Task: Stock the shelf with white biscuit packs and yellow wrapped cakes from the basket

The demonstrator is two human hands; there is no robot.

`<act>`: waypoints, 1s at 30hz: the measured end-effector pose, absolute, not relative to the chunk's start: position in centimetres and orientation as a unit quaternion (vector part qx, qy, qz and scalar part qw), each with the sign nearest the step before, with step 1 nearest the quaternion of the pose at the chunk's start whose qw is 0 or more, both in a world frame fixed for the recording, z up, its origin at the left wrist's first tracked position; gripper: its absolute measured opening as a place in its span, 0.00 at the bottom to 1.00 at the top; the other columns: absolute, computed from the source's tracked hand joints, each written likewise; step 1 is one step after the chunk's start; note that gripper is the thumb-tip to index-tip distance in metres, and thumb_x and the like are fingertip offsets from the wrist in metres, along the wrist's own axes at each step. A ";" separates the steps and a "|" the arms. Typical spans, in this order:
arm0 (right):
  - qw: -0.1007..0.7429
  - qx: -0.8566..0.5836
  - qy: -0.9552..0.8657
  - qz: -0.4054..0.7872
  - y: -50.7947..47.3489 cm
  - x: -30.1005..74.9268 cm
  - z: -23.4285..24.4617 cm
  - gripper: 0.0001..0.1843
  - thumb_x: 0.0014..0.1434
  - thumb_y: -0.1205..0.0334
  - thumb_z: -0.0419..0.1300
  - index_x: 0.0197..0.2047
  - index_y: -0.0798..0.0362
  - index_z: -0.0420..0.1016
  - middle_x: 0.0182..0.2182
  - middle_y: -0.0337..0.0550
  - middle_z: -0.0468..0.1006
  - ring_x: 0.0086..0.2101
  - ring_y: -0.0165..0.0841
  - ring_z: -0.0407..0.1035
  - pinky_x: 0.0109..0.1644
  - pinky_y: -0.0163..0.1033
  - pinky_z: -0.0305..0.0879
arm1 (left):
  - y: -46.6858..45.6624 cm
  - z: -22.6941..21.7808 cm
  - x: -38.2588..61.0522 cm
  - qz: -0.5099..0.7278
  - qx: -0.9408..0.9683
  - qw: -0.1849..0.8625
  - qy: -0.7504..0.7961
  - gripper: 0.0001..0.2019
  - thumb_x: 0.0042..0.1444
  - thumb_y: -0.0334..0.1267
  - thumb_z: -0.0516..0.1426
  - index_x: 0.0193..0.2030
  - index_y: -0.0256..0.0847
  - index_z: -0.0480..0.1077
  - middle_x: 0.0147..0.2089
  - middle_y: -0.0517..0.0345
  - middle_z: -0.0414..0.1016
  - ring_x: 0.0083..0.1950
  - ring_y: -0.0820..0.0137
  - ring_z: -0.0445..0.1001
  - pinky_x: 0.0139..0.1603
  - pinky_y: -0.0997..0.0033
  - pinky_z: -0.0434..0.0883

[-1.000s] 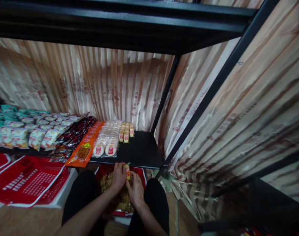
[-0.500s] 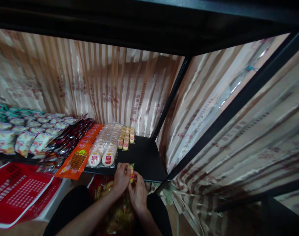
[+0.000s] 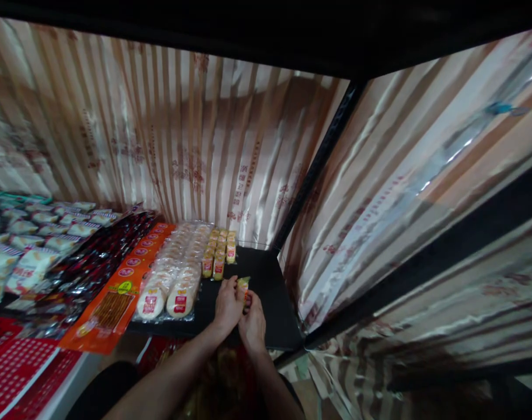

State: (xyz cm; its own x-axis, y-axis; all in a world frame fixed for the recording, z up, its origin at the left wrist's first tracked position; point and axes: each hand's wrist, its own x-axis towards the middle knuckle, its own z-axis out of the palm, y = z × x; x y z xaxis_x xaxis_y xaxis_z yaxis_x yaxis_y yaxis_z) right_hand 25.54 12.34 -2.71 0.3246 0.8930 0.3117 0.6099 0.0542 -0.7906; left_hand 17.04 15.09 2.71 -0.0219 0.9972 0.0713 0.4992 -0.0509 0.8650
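A black shelf (image 3: 270, 309) stands against striped sheeting (image 3: 196, 146). Near its front edge the left hand (image 3: 228, 306) and right hand (image 3: 252, 326) meet, each grip pinching one small yellow packet (image 3: 243, 284) just above the bare shelf. This looks like mid-placement. Setting it down calls for lining it up with the yellow packet rows (image 3: 220, 254) behind, beside the round cakes (image 3: 174, 274).

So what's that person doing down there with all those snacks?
A person is holding a small yellow snack packet between both hands, the left hand and the right hand pressed close together. The hands are above a bare part of the black shelf. Just to the left lie a short row of matching yellow packets, round cracker packs and orange packets, all in neat rows.
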 end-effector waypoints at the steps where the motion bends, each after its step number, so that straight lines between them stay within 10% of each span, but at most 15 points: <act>1: 0.466 -0.670 -0.556 0.157 13.1 25.7 -2.9 0.19 0.51 0.62 0.51 0.47 0.54 0.66 0.40 0.48 0.73 0.38 0.37 0.71 0.39 0.40 0.69 | 15.4 2.6 17.2 0.382 0.614 0.333 0.605 0.18 0.56 0.35 0.48 0.52 0.36 0.64 0.48 0.48 0.69 0.46 0.69 0.71 0.50 0.69 0.67; 30: 0.449 -0.670 -0.578 0.122 24.6 24.5 -4.4 0.18 0.51 0.59 0.49 0.45 0.54 0.65 0.39 0.49 0.72 0.41 0.38 0.67 0.47 0.42 0.64 | 20.3 -0.2 18.1 0.361 0.553 0.427 0.618 0.25 0.55 0.34 0.47 0.61 0.30 0.56 0.67 0.45 0.50 0.68 0.65 0.46 0.67 0.66 0.46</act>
